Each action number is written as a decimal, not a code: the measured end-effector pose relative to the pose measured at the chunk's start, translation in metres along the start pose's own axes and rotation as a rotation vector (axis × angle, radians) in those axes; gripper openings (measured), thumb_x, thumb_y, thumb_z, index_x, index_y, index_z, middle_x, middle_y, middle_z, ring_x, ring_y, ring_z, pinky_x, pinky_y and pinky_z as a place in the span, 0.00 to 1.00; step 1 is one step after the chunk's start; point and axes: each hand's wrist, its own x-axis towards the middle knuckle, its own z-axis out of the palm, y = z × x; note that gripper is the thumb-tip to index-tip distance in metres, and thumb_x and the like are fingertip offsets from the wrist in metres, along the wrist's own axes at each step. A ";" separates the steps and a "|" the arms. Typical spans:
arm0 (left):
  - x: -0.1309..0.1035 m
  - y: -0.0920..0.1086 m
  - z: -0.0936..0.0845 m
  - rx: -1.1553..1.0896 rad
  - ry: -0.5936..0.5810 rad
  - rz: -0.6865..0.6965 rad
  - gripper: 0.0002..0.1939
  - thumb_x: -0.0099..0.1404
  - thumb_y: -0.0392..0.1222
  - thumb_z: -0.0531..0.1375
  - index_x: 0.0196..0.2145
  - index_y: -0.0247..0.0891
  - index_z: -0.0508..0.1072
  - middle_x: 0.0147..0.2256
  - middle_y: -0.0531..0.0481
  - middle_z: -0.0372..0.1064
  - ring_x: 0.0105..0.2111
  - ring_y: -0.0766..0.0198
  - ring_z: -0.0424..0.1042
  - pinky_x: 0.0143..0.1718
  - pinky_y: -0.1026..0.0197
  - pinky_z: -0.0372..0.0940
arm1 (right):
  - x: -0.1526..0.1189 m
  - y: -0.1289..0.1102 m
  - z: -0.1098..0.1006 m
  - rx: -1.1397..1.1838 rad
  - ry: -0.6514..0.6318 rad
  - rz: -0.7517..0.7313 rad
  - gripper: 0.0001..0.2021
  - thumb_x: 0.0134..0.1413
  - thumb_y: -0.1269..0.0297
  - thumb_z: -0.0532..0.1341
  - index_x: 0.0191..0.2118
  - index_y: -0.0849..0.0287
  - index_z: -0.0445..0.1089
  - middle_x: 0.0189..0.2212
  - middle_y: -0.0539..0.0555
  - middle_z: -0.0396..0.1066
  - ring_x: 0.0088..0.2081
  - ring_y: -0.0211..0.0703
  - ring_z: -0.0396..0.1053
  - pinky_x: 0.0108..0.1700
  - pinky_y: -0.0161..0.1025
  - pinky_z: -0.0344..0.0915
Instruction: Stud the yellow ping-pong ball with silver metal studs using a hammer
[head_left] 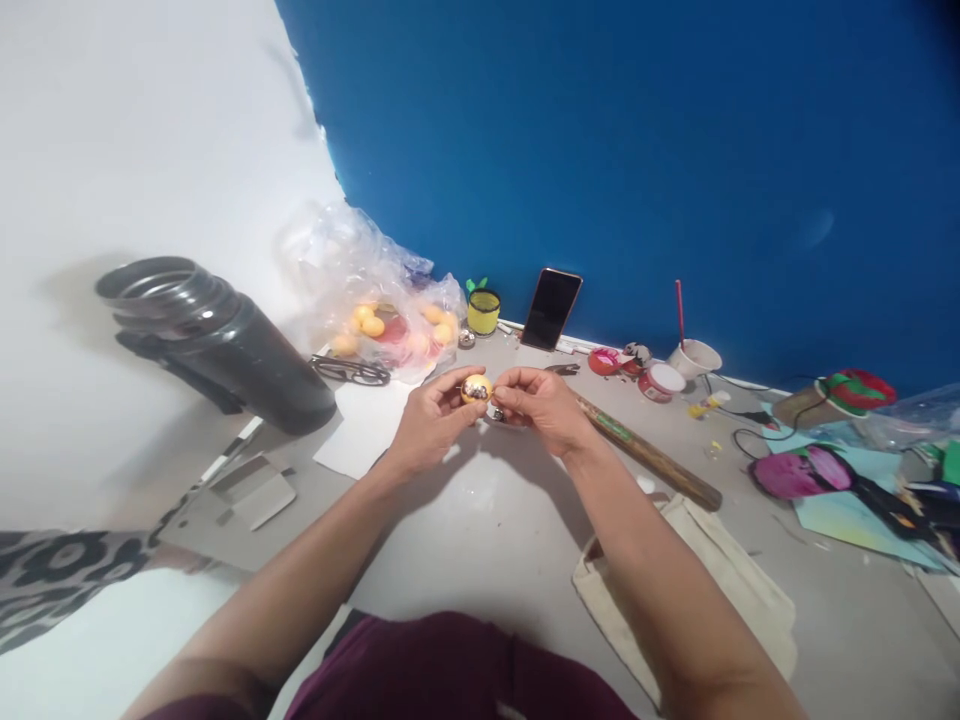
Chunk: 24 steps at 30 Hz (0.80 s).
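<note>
Between thumb and fingers, my left hand (429,420) holds a small yellow ball with a shiny metallic part (476,388) over the middle of the table. My right hand (546,408) is closed in a pinch at the ball's right edge; whatever sits between those fingertips is too small to make out. Just under the right fingertips shows a little shiny silver piece (497,414). A white sheet of paper (356,430) lies to the left of my left hand. Right of my right hand rests a brown wooden stick (660,458), partly behind my wrist.
A dark flask (240,350) stands at left beside glasses (351,371). Behind are a plastic bag with yellow balls (367,320), a yellow pot (484,312) and a phone (551,308) against the wall. A paint jar (661,382), cup (695,358) and cream cloth (720,560) lie right.
</note>
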 end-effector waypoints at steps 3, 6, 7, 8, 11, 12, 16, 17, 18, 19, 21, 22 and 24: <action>0.000 0.001 -0.001 0.017 -0.007 0.005 0.26 0.53 0.40 0.72 0.51 0.36 0.79 0.33 0.50 0.76 0.29 0.64 0.72 0.33 0.61 0.69 | -0.001 -0.001 0.001 -0.003 0.008 -0.005 0.18 0.36 0.53 0.78 0.28 0.60 0.75 0.22 0.49 0.71 0.22 0.32 0.60 0.24 0.32 0.53; 0.000 0.001 -0.001 0.022 -0.013 0.014 0.26 0.54 0.41 0.72 0.51 0.36 0.79 0.32 0.50 0.76 0.29 0.65 0.72 0.33 0.61 0.69 | -0.001 -0.001 0.002 -0.009 0.018 0.005 0.18 0.36 0.53 0.78 0.28 0.60 0.76 0.22 0.49 0.72 0.22 0.32 0.60 0.25 0.33 0.53; -0.001 0.001 -0.002 0.021 -0.015 0.018 0.26 0.54 0.42 0.72 0.51 0.36 0.79 0.32 0.50 0.76 0.29 0.65 0.72 0.33 0.61 0.69 | -0.001 -0.001 0.002 -0.008 0.019 0.013 0.18 0.36 0.53 0.78 0.28 0.60 0.76 0.22 0.49 0.72 0.23 0.32 0.61 0.25 0.33 0.53; -0.001 0.001 -0.002 0.019 -0.019 0.022 0.26 0.54 0.42 0.72 0.51 0.36 0.79 0.32 0.50 0.77 0.29 0.64 0.72 0.33 0.61 0.70 | -0.001 -0.001 0.002 -0.005 0.020 0.023 0.18 0.36 0.53 0.78 0.28 0.60 0.75 0.22 0.49 0.72 0.23 0.32 0.61 0.25 0.32 0.53; -0.001 0.001 -0.002 0.016 -0.027 0.030 0.26 0.54 0.43 0.72 0.51 0.36 0.79 0.33 0.49 0.77 0.31 0.63 0.73 0.34 0.60 0.70 | -0.001 -0.001 0.003 0.008 0.024 0.048 0.19 0.35 0.53 0.78 0.28 0.60 0.75 0.22 0.49 0.72 0.23 0.32 0.61 0.25 0.32 0.54; -0.002 0.001 -0.002 0.019 -0.027 0.029 0.27 0.54 0.43 0.72 0.51 0.36 0.79 0.33 0.49 0.77 0.31 0.62 0.73 0.35 0.60 0.70 | -0.001 -0.001 0.003 0.010 0.026 0.052 0.19 0.34 0.53 0.78 0.28 0.60 0.75 0.22 0.49 0.71 0.22 0.31 0.61 0.25 0.32 0.54; -0.002 0.002 -0.002 0.057 -0.018 0.023 0.28 0.55 0.45 0.72 0.53 0.34 0.78 0.33 0.49 0.77 0.30 0.63 0.73 0.35 0.60 0.71 | -0.001 -0.002 0.004 0.010 0.036 0.048 0.19 0.33 0.53 0.79 0.27 0.60 0.75 0.21 0.48 0.71 0.22 0.32 0.61 0.24 0.32 0.53; -0.002 0.002 -0.002 0.069 -0.019 0.022 0.29 0.55 0.46 0.71 0.53 0.34 0.78 0.33 0.49 0.77 0.30 0.63 0.73 0.35 0.60 0.71 | -0.001 -0.002 0.004 0.008 0.038 0.046 0.19 0.32 0.53 0.79 0.27 0.60 0.75 0.21 0.48 0.71 0.22 0.32 0.61 0.24 0.32 0.53; -0.001 0.002 -0.002 0.081 -0.021 0.021 0.29 0.55 0.46 0.71 0.54 0.34 0.77 0.33 0.49 0.77 0.30 0.63 0.73 0.35 0.60 0.71 | -0.001 -0.003 0.005 0.005 0.038 0.046 0.20 0.32 0.53 0.79 0.27 0.60 0.75 0.21 0.48 0.71 0.22 0.32 0.61 0.25 0.32 0.53; -0.001 0.002 -0.002 0.091 -0.023 0.020 0.30 0.55 0.46 0.71 0.54 0.33 0.77 0.32 0.49 0.77 0.30 0.63 0.73 0.35 0.60 0.71 | -0.001 -0.004 0.005 0.001 0.038 0.046 0.20 0.32 0.52 0.79 0.26 0.60 0.75 0.21 0.48 0.71 0.22 0.32 0.61 0.25 0.33 0.53; -0.002 0.003 -0.002 0.103 -0.024 0.020 0.31 0.55 0.47 0.71 0.54 0.32 0.77 0.32 0.50 0.76 0.29 0.64 0.73 0.35 0.60 0.71 | -0.002 -0.004 0.006 -0.010 0.042 0.042 0.20 0.32 0.52 0.79 0.26 0.60 0.75 0.20 0.49 0.71 0.22 0.32 0.61 0.25 0.33 0.53; -0.002 0.003 -0.002 0.107 -0.020 0.019 0.31 0.55 0.47 0.71 0.55 0.32 0.77 0.32 0.50 0.76 0.29 0.64 0.73 0.35 0.60 0.71 | -0.002 -0.004 0.006 -0.016 0.046 0.037 0.20 0.33 0.52 0.78 0.26 0.60 0.75 0.20 0.49 0.71 0.22 0.32 0.61 0.25 0.33 0.53; -0.002 0.004 -0.002 0.114 -0.016 0.012 0.31 0.55 0.47 0.70 0.55 0.32 0.77 0.31 0.50 0.76 0.29 0.64 0.72 0.35 0.60 0.71 | -0.002 -0.004 0.006 -0.030 0.051 0.021 0.19 0.34 0.52 0.78 0.27 0.60 0.75 0.20 0.49 0.71 0.21 0.32 0.60 0.25 0.33 0.53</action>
